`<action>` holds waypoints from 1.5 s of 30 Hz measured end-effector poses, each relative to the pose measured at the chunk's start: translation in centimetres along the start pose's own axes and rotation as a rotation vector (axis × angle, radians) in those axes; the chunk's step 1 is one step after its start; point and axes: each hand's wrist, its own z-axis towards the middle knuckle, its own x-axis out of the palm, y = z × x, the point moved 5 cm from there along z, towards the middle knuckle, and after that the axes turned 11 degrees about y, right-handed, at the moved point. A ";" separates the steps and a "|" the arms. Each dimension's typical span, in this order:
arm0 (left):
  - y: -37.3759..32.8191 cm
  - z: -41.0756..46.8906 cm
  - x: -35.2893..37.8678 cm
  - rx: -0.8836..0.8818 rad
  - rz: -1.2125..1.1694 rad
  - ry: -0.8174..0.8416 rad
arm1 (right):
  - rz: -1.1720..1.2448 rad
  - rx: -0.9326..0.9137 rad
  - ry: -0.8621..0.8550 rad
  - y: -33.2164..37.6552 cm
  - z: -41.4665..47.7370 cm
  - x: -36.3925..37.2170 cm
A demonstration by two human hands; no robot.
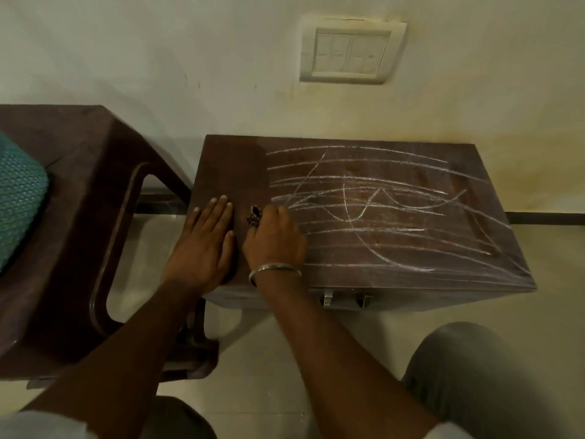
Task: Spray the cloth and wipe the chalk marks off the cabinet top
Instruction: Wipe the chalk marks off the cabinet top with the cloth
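Observation:
The dark brown cabinet top (411, 267) stands against the wall, and white chalk marks (364, 198) cover its middle and right. Its left strip looks dark and free of chalk. My left hand (202, 242) lies flat on that left strip with the fingers straight. My right hand (275, 239), with a metal bangle on the wrist, is curled over a dark cloth (254, 215) at the left edge of the chalk. Only a small bit of the cloth peeks out beside the thumb. No spray bottle is in view.
A brown plastic chair (95, 217) stands close to the cabinet's left side, with a teal cushion (19, 198) on its seat. A switch plate (351, 49) is on the wall above. Two metal handles (345, 300) stick out of the cabinet front. My knee (474, 375) is at lower right.

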 end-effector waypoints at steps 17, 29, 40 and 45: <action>0.4 0.2 -0.6 0.004 -0.131 -0.048 | 0.000 0.031 -0.065 -0.2 6.2 -0.9; 0.4 0.4 -0.6 -0.015 -0.146 -0.015 | 0.002 0.008 -0.051 1.0 11.1 -1.7; 0.5 0.4 -0.4 -0.029 -0.140 0.002 | -0.031 -0.008 -0.086 1.0 12.1 -1.3; 0.6 0.4 -0.4 -0.030 -0.142 0.004 | 0.002 -0.023 -0.078 2.0 15.1 -1.6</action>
